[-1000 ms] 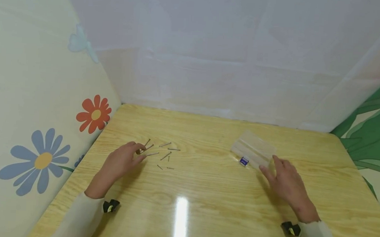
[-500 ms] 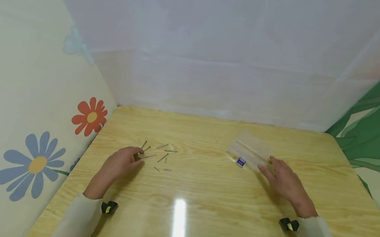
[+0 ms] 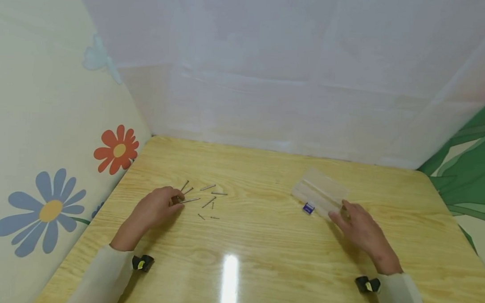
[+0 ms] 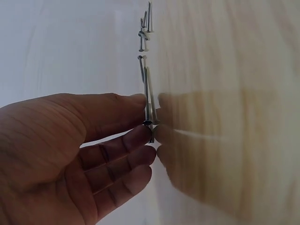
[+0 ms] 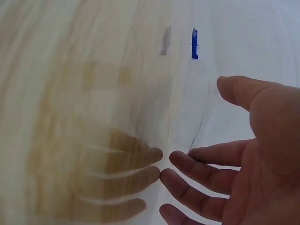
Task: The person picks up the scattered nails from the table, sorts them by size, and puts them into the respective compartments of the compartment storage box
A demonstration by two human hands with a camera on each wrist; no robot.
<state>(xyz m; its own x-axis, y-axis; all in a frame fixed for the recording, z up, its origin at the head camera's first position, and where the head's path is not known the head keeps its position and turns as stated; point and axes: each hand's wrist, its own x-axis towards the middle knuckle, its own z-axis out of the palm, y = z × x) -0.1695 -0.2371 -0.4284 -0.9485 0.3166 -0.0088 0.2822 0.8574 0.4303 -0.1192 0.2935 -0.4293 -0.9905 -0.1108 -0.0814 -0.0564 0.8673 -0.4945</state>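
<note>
On the left of the wooden table, my left hand [image 3: 156, 206] reaches over several loose nails [image 3: 208, 202]. In the left wrist view, the thumb tip is right at the shaft of one nail [image 4: 146, 89]. The index fingertip lies by that nail's head, with a gap between thumb and finger. To the right, my right hand [image 3: 362, 227] is at the near right corner of a clear plastic box [image 3: 320, 187] with a blue label or clasp [image 3: 308, 208]. Its thumb and loosely bent index finger stand apart on either side of that corner.
The wood-grain table [image 3: 259, 241] ends at a pale sheet [image 3: 248, 98] at the back. A flower-printed panel [image 3: 38, 131] rises along the left side, and green leaf print [image 3: 475, 155] shows at the right. Black wrist mounts [image 3: 143, 263] sit at both sleeves.
The left thumb and fingers have closed in on the nearest nail. The right index finger has shifted slightly inward over the box's edge. Box and nails stay put; the head view shifts slightly.
</note>
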